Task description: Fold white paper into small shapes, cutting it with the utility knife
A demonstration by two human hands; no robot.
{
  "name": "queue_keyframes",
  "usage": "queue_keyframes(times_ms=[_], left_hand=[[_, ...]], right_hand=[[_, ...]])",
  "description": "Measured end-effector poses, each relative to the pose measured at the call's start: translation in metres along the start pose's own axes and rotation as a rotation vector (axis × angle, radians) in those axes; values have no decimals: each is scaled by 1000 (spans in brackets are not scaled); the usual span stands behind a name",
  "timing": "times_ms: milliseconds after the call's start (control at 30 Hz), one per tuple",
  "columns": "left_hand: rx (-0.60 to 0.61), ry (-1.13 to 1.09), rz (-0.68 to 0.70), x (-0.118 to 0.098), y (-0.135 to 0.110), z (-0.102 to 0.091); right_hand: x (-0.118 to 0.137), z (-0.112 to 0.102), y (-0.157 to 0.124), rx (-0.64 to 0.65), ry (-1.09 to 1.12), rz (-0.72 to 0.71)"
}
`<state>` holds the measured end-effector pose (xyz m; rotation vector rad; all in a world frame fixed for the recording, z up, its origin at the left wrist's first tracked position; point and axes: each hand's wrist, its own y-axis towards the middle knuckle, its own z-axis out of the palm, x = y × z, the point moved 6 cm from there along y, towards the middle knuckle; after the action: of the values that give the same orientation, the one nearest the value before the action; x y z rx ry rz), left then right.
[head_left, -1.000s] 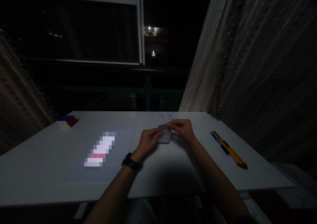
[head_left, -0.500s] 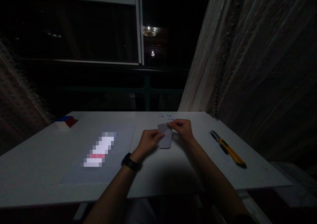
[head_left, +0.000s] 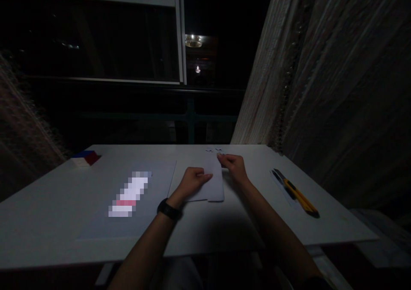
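Observation:
A folded sheet of white paper [head_left: 214,189] is held low over the table, its lower edge towards me and a step showing in that edge. My left hand [head_left: 192,182] grips it from the left with the thumb lying across the face. The other fingers are curled and partly hidden. At the paper's top right corner, my right hand [head_left: 233,166] pinches between thumb and fingertips. Just beyond the paper lie several small dark-marked pieces [head_left: 218,149], too small to make out.
On the white table [head_left: 250,230], a yellow utility knife [head_left: 300,198] lies at the right beside a thin pale strip. A large pale sheet [head_left: 96,226] with a blurred-out bright patch lies left. A blue, red and white block [head_left: 85,158] stands far left. Curtains [head_left: 260,89] hang at the right.
The paper now shows a larger face, spreading further left under my left hand and lower towards me. My right hand has shifted slightly left along its top edge.

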<state>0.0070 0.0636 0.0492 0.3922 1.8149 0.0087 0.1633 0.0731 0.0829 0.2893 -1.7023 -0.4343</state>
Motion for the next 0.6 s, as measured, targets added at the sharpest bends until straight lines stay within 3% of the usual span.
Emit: queue_keyframes(times_ms=[67, 267, 433, 600], left_hand=[[0, -85, -46, 3, 0, -1], [44, -298, -143, 10, -1, 1], [13, -329, -183, 12, -1, -1], [17, -425, -172, 12, 4, 0]], right_hand=[[-3, 4, 0, 64, -15, 19], [-11, 7, 0, 83, -87, 38], [-25, 12, 2, 155, -44, 97], [-51, 12, 3, 110, 214, 352]])
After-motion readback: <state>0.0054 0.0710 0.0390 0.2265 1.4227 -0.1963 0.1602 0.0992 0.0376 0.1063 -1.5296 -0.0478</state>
